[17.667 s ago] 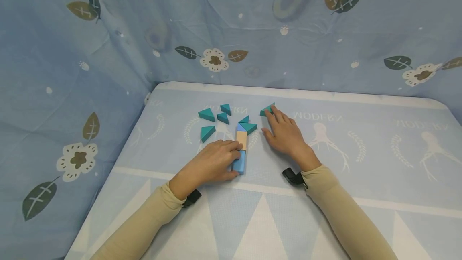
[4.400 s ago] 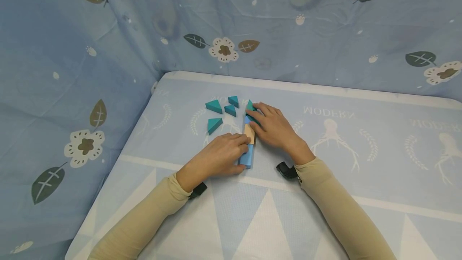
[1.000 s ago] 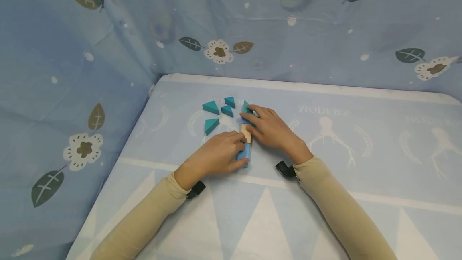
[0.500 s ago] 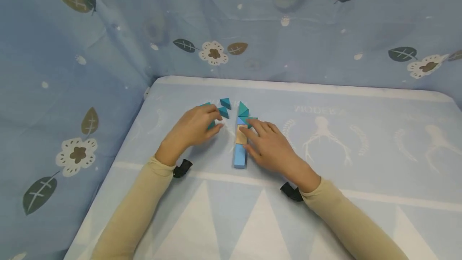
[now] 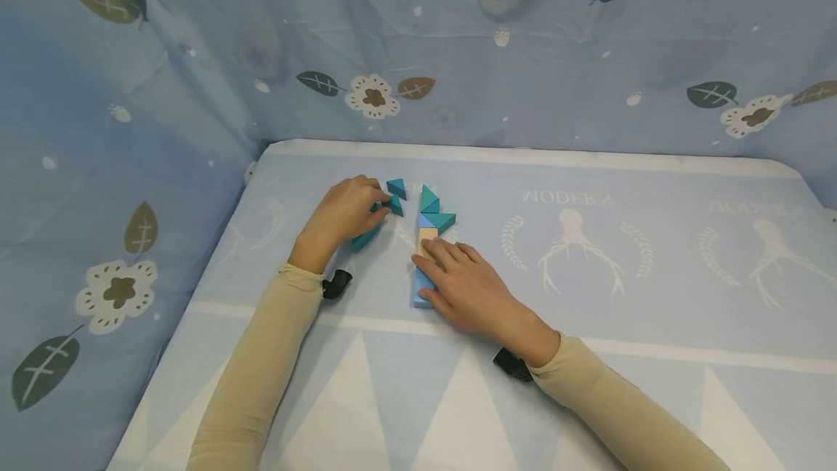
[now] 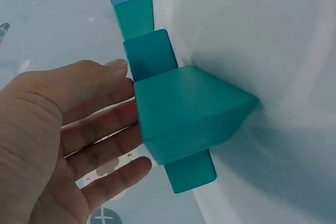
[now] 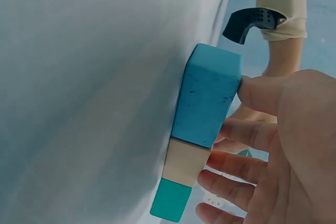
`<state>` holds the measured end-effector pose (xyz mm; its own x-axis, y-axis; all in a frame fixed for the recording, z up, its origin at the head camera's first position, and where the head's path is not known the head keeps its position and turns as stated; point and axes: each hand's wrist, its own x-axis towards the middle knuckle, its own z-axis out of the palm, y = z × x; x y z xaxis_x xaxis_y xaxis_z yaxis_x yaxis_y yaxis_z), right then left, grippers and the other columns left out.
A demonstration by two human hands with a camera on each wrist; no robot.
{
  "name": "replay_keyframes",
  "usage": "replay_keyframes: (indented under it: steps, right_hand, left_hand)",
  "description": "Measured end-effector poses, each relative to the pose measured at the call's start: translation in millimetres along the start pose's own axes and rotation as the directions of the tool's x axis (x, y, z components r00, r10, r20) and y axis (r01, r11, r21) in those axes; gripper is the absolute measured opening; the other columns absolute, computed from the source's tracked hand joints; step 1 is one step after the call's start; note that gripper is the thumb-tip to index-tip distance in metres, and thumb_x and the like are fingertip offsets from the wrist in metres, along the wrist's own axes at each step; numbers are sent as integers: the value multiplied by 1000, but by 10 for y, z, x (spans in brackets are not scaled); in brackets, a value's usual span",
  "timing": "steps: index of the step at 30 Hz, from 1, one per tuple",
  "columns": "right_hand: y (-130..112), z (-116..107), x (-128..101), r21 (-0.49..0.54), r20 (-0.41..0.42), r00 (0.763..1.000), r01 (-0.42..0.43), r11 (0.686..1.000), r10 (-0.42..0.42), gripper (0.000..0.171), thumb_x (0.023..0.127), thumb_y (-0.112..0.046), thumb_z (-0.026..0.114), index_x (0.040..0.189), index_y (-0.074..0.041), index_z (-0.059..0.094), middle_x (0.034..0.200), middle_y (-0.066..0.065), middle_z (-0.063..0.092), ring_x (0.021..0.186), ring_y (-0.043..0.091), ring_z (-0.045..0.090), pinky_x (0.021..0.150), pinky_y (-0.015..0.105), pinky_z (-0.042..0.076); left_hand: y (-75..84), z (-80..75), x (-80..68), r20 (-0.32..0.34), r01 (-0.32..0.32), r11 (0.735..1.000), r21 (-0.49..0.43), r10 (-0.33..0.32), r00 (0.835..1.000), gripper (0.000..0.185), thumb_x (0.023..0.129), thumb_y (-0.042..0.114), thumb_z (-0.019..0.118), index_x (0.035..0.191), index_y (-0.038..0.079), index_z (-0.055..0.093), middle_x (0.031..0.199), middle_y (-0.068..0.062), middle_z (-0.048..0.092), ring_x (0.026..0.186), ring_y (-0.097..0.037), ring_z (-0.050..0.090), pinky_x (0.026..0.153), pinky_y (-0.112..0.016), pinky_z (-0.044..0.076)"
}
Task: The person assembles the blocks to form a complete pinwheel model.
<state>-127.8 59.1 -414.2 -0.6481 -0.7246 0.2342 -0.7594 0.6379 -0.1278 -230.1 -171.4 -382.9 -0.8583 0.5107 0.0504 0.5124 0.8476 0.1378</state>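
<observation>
Shifted off block row [image 5: 427, 235], just beside 4 triangular teal blocks [image 5: 396, 206]: loosely spread left hand [image 5: 340, 215]; along row, spread right hand [image 5: 467, 283].

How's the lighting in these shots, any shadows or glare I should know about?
Head view: soft, fairly even light, no strong glare on the tabletop, a faint shadow beside the left sleeve; left wrist view: dimmer, a soft shadow below and right of the nearest teal block; right wrist view: also dim, a blurry-edged shadow left of the blue block.
</observation>
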Motion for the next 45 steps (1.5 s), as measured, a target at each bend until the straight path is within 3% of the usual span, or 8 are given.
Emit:
replay_keyframes:
  steps: [10,26,33,39,45]
  right_hand:
    - [30,35,-3,19,-14,1000,21,1000,-21,49,91,-36,56,131,-8,50,137,14,41,128,27,34,101,41,28]
    - [39,60,10,46,9,1000,-5,999,4,50,92,-37,54,133,-10,49,139,12,38,128,27,32,100,42,31]
    - [44,69,7,42,22,1000,-3,999,2,50,93,-38,52,134,-10,48,140,12,37,129,26,31,102,42,29]
    - [51,71,8,27,27,1000,-5,1000,4,50,93,-39,51,134,-11,48,140,11,37,129,26,31,102,41,28]
    - [64,68,-1,28,23,1000,-1,1000,0,50,93,-39,52,134,-10,48,139,12,38,128,27,32,101,42,29]
  left_hand:
    - [64,70,34,-43,-87,995,41,89,995,26,82,20,70,105,8,71,104,-7,63,95,-25,56,82,-40,46]
    - [139,65,56,2,-69,993,98,69,998,35,86,26,65,117,9,64,114,-8,60,104,-26,53,88,-43,42]
    - [164,-29,11,-40,-64,994,91,68,997,36,86,24,66,119,9,63,116,-8,58,106,-26,52,91,-43,39]
    - [199,31,31,12,-75,995,69,74,997,34,88,26,64,117,9,64,119,-7,57,109,-26,51,92,-44,39]
    - [215,107,55,-18,-94,993,70,96,995,32,86,25,66,114,8,66,115,-7,59,106,-26,53,90,-43,41]
